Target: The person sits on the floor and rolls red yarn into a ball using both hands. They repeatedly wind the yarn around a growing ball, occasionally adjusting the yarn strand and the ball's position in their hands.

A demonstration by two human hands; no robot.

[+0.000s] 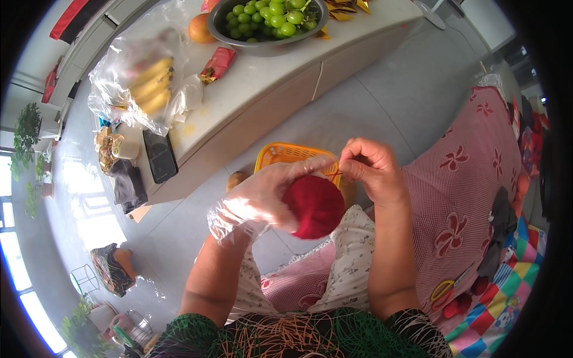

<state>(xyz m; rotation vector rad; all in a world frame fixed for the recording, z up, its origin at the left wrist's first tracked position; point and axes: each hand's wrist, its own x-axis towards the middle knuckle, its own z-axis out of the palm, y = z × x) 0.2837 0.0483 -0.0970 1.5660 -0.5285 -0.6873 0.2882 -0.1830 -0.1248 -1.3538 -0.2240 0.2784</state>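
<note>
A round dark red ball, likely of yarn or cloth (pixel 314 207), rests in my left hand (pixel 268 192), which wears a clear plastic glove, its fingers around the ball's left side and top. My bare right hand (pixel 371 170) is just right of the glove's fingertips, thumb and index finger pinched together on what looks like a thin dark red thread. Behind both hands, lower down, stands an orange plastic basket (pixel 286 150), partly hidden by the glove; its contents cannot be made out.
A counter (pixel 250 85) holds a metal bowl (pixel 268 47) of green grapes, bagged bananas (pixel 154 85) and a phone (pixel 160 155). On the right, scissors (pixel 449 288) and dark red balls (pixel 457 305) lie on a pink patterned cloth (pixel 429 215). A small stool (pixel 114 268) stands at lower left.
</note>
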